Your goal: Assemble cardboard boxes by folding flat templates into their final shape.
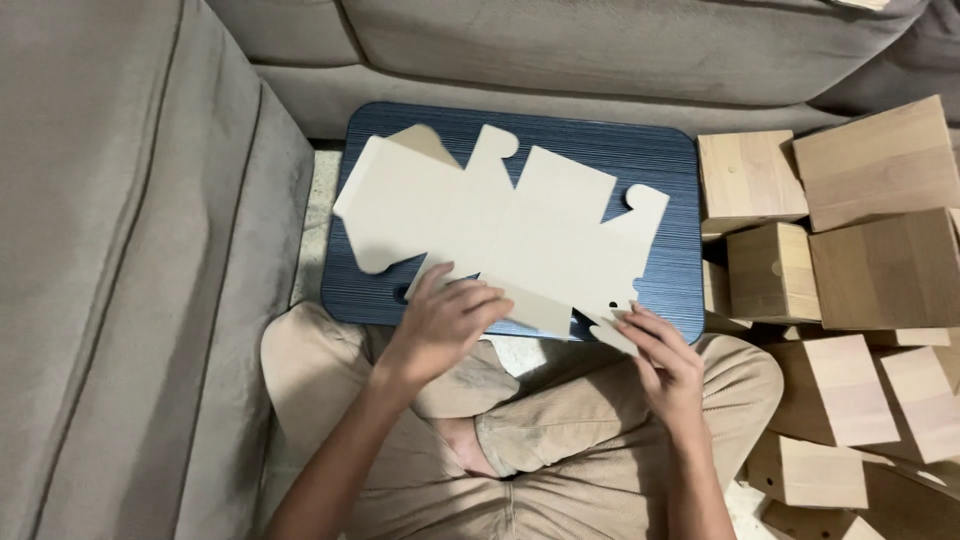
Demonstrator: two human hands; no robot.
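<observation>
Cardboard blank (500, 235) lying flat (unfolded) on blue tray (660, 160), left hand (440, 322) pinching its near flap, right hand (665, 365) gripping corner tab, wood-look boxes (860, 260) stacked right, grey sofa (130, 250) around.

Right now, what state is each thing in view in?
Cardboard box blank: unfolded, lying flat on the tray.
Blue lap tray: flat, bearing the blank.
Left hand: fingers on the blank's near edge.
Right hand: pinching a near flap.
Assembled boxes: folded up, piled at right.
</observation>
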